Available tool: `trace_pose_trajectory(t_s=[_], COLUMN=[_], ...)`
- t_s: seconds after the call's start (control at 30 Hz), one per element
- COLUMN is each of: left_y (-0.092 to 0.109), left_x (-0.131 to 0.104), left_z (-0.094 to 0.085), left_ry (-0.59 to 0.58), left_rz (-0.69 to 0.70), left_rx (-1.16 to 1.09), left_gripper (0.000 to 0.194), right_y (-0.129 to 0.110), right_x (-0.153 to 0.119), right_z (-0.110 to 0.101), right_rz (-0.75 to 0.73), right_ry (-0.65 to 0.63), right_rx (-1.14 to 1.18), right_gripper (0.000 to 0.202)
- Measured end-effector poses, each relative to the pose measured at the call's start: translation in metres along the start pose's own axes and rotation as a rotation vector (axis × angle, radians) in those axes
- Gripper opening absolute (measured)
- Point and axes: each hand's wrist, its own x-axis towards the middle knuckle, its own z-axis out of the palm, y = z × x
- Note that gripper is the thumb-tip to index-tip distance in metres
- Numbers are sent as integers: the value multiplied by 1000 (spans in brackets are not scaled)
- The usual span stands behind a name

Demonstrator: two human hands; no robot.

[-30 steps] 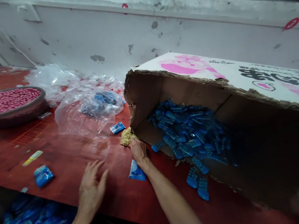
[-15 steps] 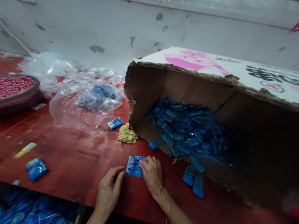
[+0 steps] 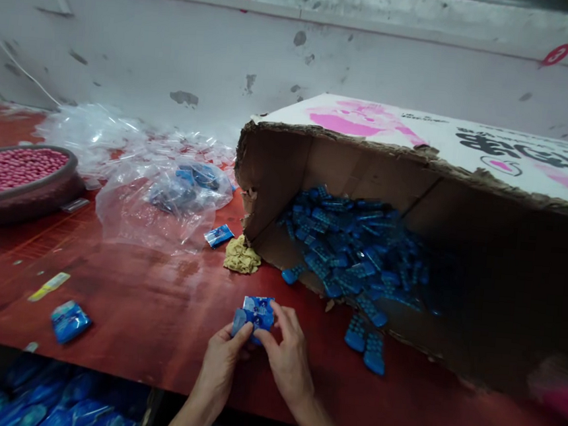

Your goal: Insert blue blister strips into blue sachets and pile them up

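A blue printed packet (image 3: 255, 318) is between my two hands near the table's front edge. It shows as two overlapping printed faces; whether it is one folded piece or two pieces I cannot tell. My left hand (image 3: 221, 365) pinches its lower left part, thumb on top. My right hand (image 3: 289, 358) grips the right side, with thumb and fingers at the edge. Another blue packet (image 3: 70, 321) lies to the left on the red table (image 3: 157, 301), and a flat blue packet (image 3: 219, 236) lies farther back beside a crumpled yellow lump (image 3: 242, 256).
A torn-edged cardboard box (image 3: 272, 172) lies on its side at right, holding many blue keypad-like pieces (image 3: 351, 239); a few have spilled out. At left stand a bowl (image 3: 20, 206) of pink beads, clear plastic bags (image 3: 130, 206) and a yellow strip (image 3: 49, 286). Blue packs (image 3: 69, 400) fill a container below.
The packet lay flat on the table under my right hand; now both hands hold it and a second printed face shows. My left hand has moved right and closed on it.
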Motion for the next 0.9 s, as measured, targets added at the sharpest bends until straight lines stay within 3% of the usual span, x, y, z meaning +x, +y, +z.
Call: trace_pose_trajectory(t_s=[0.1,0.2,0.33,0.53,0.7,0.8,0.9], left_y=[-4,-9,-11,-3,8,10,6], left_x=[2,6,10,6,-3,-4,2], left_z=[-1,2,6,-8,-24,-21,-14], left_ry=[8,62,87,-106,-3,22,44], left_rz=[16,45,25,-105,-147,-118,-73], left_rx=[4,-12,-45,-28,28,10,2], left_gripper=[27,28,31,34,35,33,32], right_y=[10,14,11,8,6,1,-2], right_x=[7,10,10,24,28,26,23], right_z=[9,17,19,12,14,10,0], right_rz=[228,271,215,159,139,108,79], right_ry=[-99,-132,-77,-112,-142,-156,-54], right_rx=[285,350,70,-235,-373,-497,-577], right_gripper=[13,19,31,34,22,23,32])
